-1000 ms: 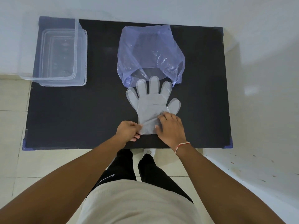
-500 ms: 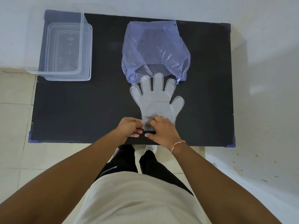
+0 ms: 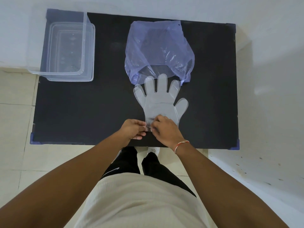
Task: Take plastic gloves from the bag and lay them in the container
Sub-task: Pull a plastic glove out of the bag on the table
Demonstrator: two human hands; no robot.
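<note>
Both hands pinch the cuff of a flat, clear plastic glove (image 3: pixel 160 104) on the black counter (image 3: pixel 82 109): left hand (image 3: pixel 132 130), right hand (image 3: pixel 166 130); its fingertips overlap the crumpled bluish plastic bag (image 3: pixel 158 50) at twelve o'clock; the clear rectangular plastic container (image 3: pixel 65 50) (well apart) sits at ten o'clock.

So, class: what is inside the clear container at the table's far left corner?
Nothing shows inside the clear container: through its walls only its bare ribbed base appears. The glove lies flat outside it, on the black table.
</note>
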